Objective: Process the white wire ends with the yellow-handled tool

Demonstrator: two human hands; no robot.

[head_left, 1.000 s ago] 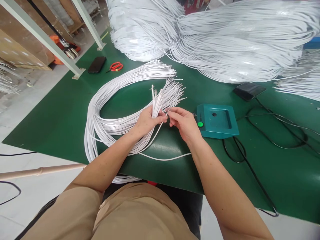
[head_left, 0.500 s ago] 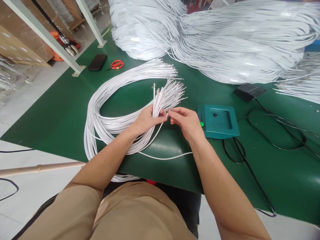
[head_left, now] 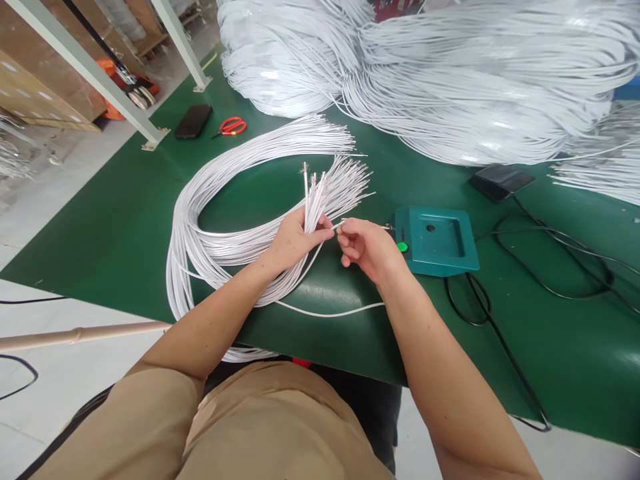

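Note:
My left hand (head_left: 295, 240) is closed around a bunch of white cables (head_left: 315, 203), their ends standing up above the fist. Between its thumb and fingers one cable end sticks out to the right. My right hand (head_left: 367, 243) pinches the tip of that cable, thumb against forefinger, with the other fingers curled. A larger looped bundle of white cables (head_left: 187, 217) lies on the green table under and left of my left hand. Just right of my right hand sits a teal device (head_left: 440, 241) with a green button (head_left: 403, 247) and a short metal tip on its left side.
Big heaps of white cable (head_left: 475, 87) fill the back of the table. Red-handled scissors (head_left: 233, 126) and a black phone (head_left: 193, 121) lie at the back left, near metal posts (head_left: 175, 40). A black pedal-like box (head_left: 500, 181) and black cords (head_left: 555, 293) are at the right.
My right hand has turned slightly, its fingers a bit more opened out at the cable tip. My left hand keeps its hold on the bunch. The view has shifted a little.

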